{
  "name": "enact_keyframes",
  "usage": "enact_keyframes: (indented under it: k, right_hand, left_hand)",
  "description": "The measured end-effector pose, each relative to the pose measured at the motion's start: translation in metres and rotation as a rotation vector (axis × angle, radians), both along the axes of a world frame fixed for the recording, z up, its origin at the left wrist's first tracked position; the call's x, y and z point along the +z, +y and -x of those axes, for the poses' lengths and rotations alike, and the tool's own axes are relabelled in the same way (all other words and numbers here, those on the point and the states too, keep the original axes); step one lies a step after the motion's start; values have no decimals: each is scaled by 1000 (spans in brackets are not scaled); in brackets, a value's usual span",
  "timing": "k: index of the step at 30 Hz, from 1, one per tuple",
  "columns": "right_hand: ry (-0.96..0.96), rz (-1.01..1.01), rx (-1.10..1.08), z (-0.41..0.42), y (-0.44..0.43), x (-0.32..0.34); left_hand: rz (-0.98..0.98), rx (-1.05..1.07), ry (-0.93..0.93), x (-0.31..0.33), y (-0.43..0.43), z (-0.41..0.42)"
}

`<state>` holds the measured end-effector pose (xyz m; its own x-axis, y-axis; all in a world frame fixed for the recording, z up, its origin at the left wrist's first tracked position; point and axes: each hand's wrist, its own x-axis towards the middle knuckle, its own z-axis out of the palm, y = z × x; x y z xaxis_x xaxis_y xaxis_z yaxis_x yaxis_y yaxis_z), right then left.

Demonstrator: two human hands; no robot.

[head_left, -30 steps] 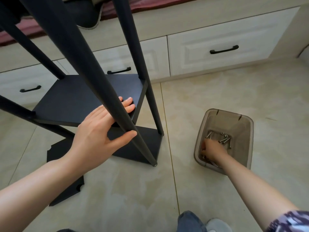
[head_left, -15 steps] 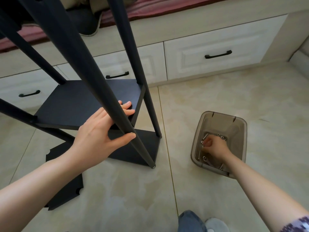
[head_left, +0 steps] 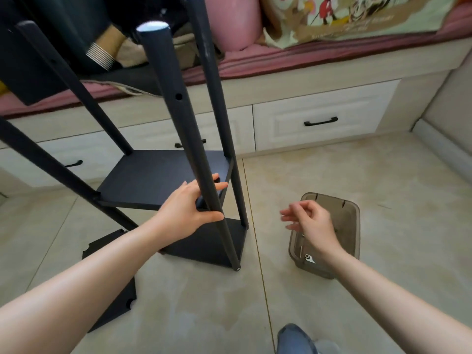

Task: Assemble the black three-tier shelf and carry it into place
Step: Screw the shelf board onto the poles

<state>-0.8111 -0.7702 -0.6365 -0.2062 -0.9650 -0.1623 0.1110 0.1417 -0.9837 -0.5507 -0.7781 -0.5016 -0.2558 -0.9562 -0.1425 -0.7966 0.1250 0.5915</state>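
The black shelf frame stands on the tiled floor with a middle board (head_left: 158, 177) and a lower board (head_left: 212, 244) fitted between its poles. My left hand (head_left: 189, 210) grips the front pole (head_left: 178, 123) low down, thumb on the near side. My right hand (head_left: 311, 226) hovers just above the smoky plastic box (head_left: 353, 226) with fingers loosely curled and blurred; whether it pinches a screw is unclear. A few screws and a small white wrench (head_left: 309, 259) lie in the box. A loose black board (head_left: 109, 290) lies flat on the floor under my left forearm.
White drawers with black handles (head_left: 320, 121) run along the back under a pink-cushioned bench holding pillows (head_left: 344, 19). A wall base (head_left: 439, 146) closes the right side. My knee (head_left: 293, 338) shows at the bottom edge.
My right hand has come up out of the box and moved left. My view has tilted up, showing the pole tops and the bench. My left hand keeps its grip on the pole.
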Motion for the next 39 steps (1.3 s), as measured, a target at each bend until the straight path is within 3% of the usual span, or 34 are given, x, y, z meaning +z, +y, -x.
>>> enact_keyframes:
  k: [10,14,19,25,39]
  right_hand:
    - [-90,-62,149,-72,19,47]
    - [-1,-9,151,-89,17,59]
    - [255,210,202,-117,17,72]
    - [159,332,220,-150,13,108]
    - [373,340,415,-241,15,118]
  left_hand:
    - [-82,59,107,10,3,-2]
    - [-89,65,190,26,4,-13]
    - [-71,111,350,55,5,-36]
    - [-55,196,465,59,8,-81]
    - [-187,488,680,25,60,-190]
